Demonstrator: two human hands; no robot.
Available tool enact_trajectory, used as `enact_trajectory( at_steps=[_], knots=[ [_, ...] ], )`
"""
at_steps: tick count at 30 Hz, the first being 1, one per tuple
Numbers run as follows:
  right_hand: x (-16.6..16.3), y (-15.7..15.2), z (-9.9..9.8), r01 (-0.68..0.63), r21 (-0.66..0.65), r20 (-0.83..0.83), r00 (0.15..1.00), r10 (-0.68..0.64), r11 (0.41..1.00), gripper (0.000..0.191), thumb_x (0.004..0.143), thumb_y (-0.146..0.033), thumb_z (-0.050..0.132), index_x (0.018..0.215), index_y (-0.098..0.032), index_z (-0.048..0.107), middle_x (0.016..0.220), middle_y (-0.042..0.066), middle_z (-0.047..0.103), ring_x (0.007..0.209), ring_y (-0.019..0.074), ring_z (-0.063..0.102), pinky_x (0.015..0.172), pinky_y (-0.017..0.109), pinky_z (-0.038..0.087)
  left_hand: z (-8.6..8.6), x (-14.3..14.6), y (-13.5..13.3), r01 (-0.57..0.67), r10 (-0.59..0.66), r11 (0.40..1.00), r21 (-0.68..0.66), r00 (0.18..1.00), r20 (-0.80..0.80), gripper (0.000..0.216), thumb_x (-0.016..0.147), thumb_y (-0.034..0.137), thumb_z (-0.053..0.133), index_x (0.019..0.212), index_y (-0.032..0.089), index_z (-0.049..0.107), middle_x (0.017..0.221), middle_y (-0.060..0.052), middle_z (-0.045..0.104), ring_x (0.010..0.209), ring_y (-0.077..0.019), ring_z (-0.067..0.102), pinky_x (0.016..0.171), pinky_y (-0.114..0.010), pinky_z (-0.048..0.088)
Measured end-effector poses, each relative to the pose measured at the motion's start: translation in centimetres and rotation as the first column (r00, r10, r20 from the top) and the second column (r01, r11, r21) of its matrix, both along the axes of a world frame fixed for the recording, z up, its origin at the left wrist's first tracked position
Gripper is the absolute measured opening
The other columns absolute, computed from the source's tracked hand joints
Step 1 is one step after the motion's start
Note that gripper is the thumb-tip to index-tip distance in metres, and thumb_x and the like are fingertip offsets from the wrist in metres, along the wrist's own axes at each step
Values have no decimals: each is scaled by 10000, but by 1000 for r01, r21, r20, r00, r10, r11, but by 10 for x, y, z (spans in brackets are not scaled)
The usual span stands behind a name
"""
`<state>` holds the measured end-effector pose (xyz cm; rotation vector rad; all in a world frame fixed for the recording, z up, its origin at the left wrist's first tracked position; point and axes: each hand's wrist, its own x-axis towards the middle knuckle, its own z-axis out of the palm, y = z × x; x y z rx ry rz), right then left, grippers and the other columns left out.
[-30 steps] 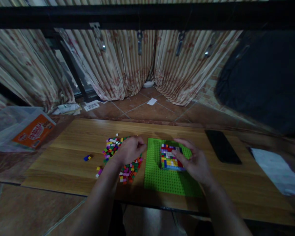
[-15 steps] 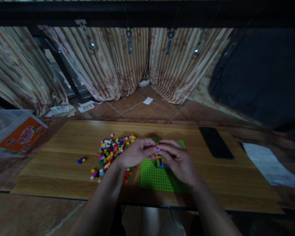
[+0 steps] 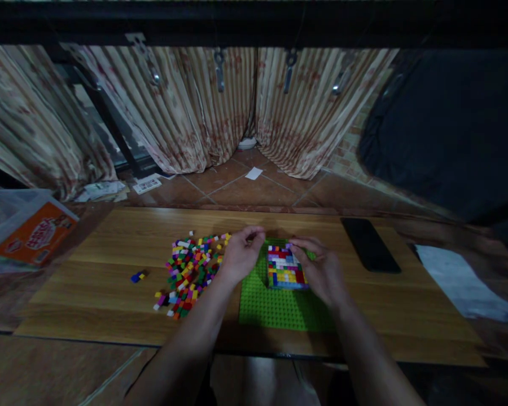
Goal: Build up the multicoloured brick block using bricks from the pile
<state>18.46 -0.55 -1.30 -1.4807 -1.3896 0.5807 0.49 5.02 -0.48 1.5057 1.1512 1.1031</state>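
My right hand (image 3: 322, 268) pinches a small purple toy brick (image 3: 288, 246) between thumb and index finger, at the far right corner of a colourful brick build (image 3: 281, 268). That build, in rows of red, white, yellow, blue and purple, sits on a green studded baseplate (image 3: 275, 310); my right fingers cover part of its right side. My left hand (image 3: 242, 254) hovers over the baseplate's far left edge, thumb and forefinger drawn together. Whether a tiny piece is between those fingertips cannot be seen. Left of it lies a pile of loose bricks (image 3: 190, 265).
A few joined blue and yellow bricks (image 3: 138, 277) lie apart on the wooden table (image 3: 97, 293). A black phone-like slab (image 3: 370, 245) is at the right, with a white paper (image 3: 461, 282) beyond it. A plastic bag with an orange label (image 3: 36, 234) stands at the left.
My hands have come apart: the left moved slightly left and away, the right keeps the purple brick and brings it to the build's far corner. More of the build now shows.
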Motion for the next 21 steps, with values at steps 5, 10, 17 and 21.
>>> enact_trajectory(
  at_steps=[5, 10, 17, 21],
  knots=[
    [-7, 0, 1, -38, -59, 24, 999, 40, 998, 271, 845, -408, 606, 948, -211, 760, 1037, 84, 698, 997, 229, 633, 926, 401, 469, -5, 16, -4, 100, -91, 991, -91, 991, 102, 211, 868, 209, 559, 1029, 153, 683, 1018, -83, 743, 926, -182, 687, 851, -308, 524],
    [-7, 2, -2, -72, -76, -2, 997, 72, 995, 246, 848, -380, 595, 944, -219, 754, 1033, 71, 702, 976, 218, 638, 899, 377, 472, -8, 22, -6, 119, -107, 985, -128, 989, 100, 238, 865, 176, 553, 1064, 144, 680, 992, -83, 751, 909, -179, 695, 855, -311, 534],
    [-9, 2, -1, -84, -81, 36, 996, 87, 993, 231, 853, -369, 579, 917, -230, 751, 982, 54, 714, 926, 210, 638, 862, 357, 471, -14, 24, -5, 115, -103, 986, -120, 989, 107, 239, 843, 168, 567, 1052, 143, 680, 982, -79, 743, 889, -176, 688, 813, -299, 534],
    [-9, 2, 0, -92, -108, 10, 996, 94, 990, 241, 852, -368, 574, 930, -220, 747, 955, 55, 724, 874, 204, 649, 816, 342, 482, -16, 26, -5, 109, -97, 988, -113, 990, 106, 233, 792, 162, 628, 1018, 137, 682, 948, -72, 736, 854, -166, 680, 770, -277, 531]
  ],
)
